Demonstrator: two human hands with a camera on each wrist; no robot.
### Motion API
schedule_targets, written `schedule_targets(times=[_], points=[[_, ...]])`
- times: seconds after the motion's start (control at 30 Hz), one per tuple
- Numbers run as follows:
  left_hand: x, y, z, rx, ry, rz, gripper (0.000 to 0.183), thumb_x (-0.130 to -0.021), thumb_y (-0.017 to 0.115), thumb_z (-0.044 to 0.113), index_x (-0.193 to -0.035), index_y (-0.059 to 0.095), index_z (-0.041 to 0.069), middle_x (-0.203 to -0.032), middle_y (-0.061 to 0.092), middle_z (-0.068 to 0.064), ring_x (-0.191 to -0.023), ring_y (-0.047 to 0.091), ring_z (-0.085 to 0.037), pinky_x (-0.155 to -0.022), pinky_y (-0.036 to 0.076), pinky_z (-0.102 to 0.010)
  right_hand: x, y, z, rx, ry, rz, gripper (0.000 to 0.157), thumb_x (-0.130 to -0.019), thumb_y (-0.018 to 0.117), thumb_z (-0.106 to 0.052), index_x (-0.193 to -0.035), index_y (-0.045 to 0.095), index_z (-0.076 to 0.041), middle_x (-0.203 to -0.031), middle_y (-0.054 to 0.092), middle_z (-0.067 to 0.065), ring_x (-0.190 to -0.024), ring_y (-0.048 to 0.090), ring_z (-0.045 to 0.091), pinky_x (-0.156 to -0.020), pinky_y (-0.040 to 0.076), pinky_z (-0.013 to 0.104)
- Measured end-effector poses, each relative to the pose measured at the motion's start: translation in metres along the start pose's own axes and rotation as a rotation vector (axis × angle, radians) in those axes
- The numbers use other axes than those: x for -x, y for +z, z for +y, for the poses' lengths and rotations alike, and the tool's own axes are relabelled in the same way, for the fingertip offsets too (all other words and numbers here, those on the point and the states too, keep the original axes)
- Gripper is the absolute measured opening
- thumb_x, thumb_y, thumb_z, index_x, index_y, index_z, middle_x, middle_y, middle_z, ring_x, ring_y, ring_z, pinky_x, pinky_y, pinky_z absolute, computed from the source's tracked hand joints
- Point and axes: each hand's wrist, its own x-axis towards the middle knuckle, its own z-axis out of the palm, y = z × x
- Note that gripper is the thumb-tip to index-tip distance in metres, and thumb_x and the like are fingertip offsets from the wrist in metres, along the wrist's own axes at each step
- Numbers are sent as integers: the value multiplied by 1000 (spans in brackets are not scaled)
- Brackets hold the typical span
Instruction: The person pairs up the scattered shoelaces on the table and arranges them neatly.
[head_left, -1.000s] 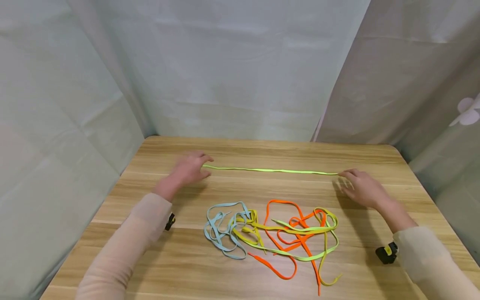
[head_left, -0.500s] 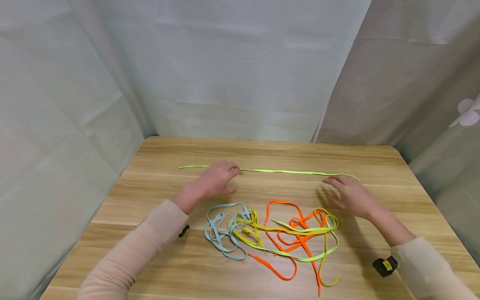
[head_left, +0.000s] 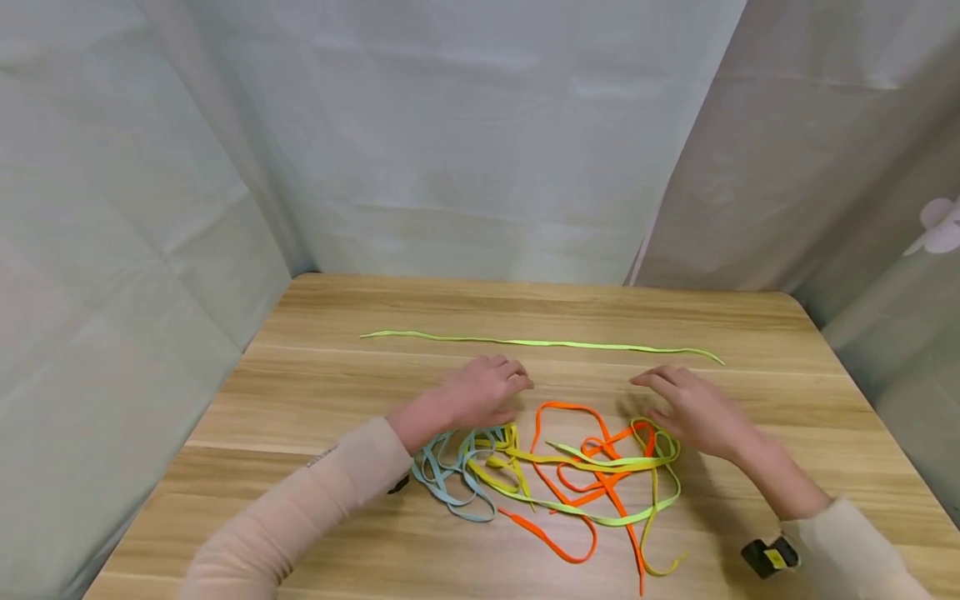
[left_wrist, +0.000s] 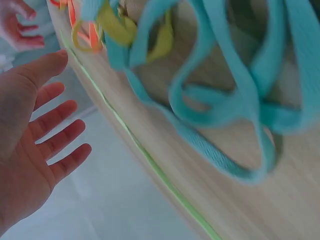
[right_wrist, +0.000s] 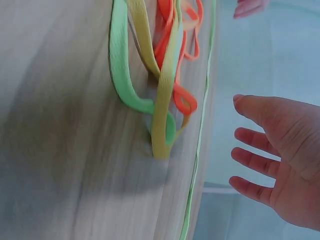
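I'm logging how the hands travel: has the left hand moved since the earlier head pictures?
Yes. Judged against the far edge of the table, the left hand has moved to the right and nearer the camera, away from that edge.

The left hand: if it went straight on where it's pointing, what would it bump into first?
Probably the right hand: in the head view, the left hand points roughly toward it. Their heights are hard to tell, so they might just miss.
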Motion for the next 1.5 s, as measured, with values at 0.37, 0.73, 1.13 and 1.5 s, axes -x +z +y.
schedule_targets(times=[0.37,0.73,1.13,1.5], points=[[-21,13,33,-114,92,11,35,-86,60,34,-117,58,18,-112,57,2,-99,54,-15,-83,46,-28,2,9,-16,-21,-38,5,35,-68,79,-14,-99,65,-11,-92,63,0,-80,60,14,-66,51,32],[-38,20,56,-145,104,-88,27,-88,58,37,-111,59,23,-100,57,7,-88,52,-12,-75,43,-23,3,12,-26,-53,-56,15,25,-65,79,-8,-86,65,-16,-82,60,-6,-70,56,8,-59,47,23],[-45,31,70,-172,80,-91,14,-86,61,34,-94,60,22,-88,55,7,-76,54,-12,-65,44,-23,4,25,-36,-124,-100,-12,17,-72,77,-16,-82,63,-19,-78,57,-10,-68,53,4,-60,46,21],[-43,21,68,-92,67,-64,8,-87,60,28,-87,61,20,-73,57,8,-63,54,-9,-51,40,-22,7,30,-42,-141,-68,-45,14,-75,73,-19,-87,65,-19,-82,56,-10,-75,52,4,-65,47,23]])
